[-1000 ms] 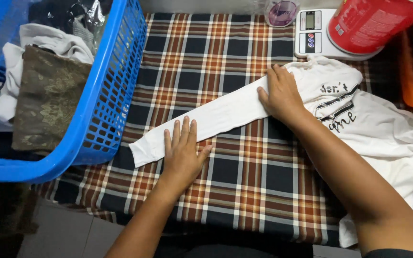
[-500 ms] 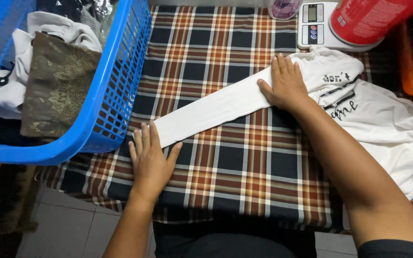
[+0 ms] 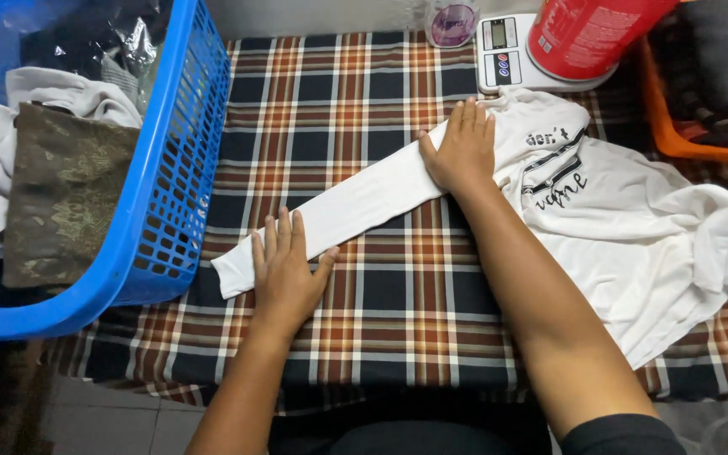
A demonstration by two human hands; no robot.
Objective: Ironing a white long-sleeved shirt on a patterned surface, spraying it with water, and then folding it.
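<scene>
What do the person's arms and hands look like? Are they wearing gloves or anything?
No gloves. Both the left hand and the right hand are bare, with no rings, watch or bracelet that I can see. The forearms are bare too. A bit of dark sleeve shows at the top of the right arm, so the person seems to wear a short-sleeved dark top.

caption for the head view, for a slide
Both hands, left and right, flat on a white shirt's sleeve over a plaid tablecloth.
</scene>
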